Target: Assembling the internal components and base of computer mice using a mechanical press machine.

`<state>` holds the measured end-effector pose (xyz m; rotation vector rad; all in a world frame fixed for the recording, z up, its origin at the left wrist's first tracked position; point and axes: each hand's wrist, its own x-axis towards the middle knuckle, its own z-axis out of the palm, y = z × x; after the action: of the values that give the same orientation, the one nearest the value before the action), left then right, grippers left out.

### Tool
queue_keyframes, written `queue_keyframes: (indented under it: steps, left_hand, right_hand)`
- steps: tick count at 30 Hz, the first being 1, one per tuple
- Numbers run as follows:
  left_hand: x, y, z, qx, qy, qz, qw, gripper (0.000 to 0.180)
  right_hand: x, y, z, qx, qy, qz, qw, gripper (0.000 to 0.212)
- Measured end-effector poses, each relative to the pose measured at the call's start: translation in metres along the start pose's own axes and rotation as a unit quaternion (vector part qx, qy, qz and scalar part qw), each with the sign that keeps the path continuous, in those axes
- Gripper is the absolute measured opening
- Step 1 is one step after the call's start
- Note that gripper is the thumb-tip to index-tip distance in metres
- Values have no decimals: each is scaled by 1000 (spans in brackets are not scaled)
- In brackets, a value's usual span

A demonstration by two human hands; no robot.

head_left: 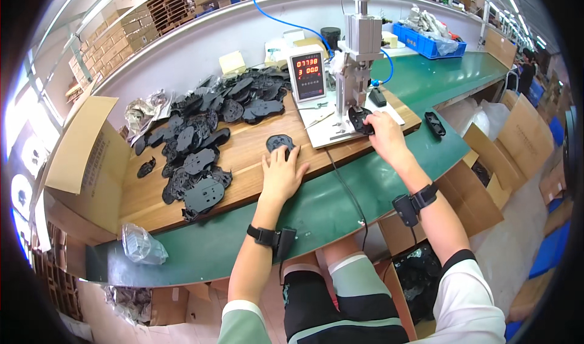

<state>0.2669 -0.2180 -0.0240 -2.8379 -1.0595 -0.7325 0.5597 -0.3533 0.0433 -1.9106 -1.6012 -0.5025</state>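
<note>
Beneath the head of an upright metal press (359,58), my right hand (384,134) grips a dark oval plastic part (359,120) by its near right edge. The part sits on the press's white base plate (331,138). To the left, my left hand (281,172) lies on the wooden board (243,177) with its fingers spread. Its fingertips touch the near edge of another flat black plastic part (279,141). A large heap of similar black parts (204,161) spreads over the board beyond and left of my left hand.
A lit display box (308,73) stands beside the press. One dark part (434,124) lies on the green tabletop (420,152) at right. An open carton (85,155) and a clear plastic bag (143,245) are at left. A blue crate (429,41) stands far right; a black cable (348,189) hangs over the front edge.
</note>
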Motion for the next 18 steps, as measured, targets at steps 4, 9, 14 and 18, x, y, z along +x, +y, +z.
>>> queue_keyframes:
  steps: [4,9,14,18]
  left_hand:
    - [1,37,-47,10,-108,12,994,73]
    - [1,31,-42,-96,-33,82,992,52]
    - [5,42,-45,-89,95,18,991,36]
    - [8,40,-43,-119,129,14,984,41]
  right_hand:
    - [-6,12,-8,-17,3,-2,1000,31]
    - [0,7,-2,-6,18,-27,999,31]
    - [-1,8,1,-12,18,-26,999,24]
    - [-2,13,1,-32,22,-29,999,21]
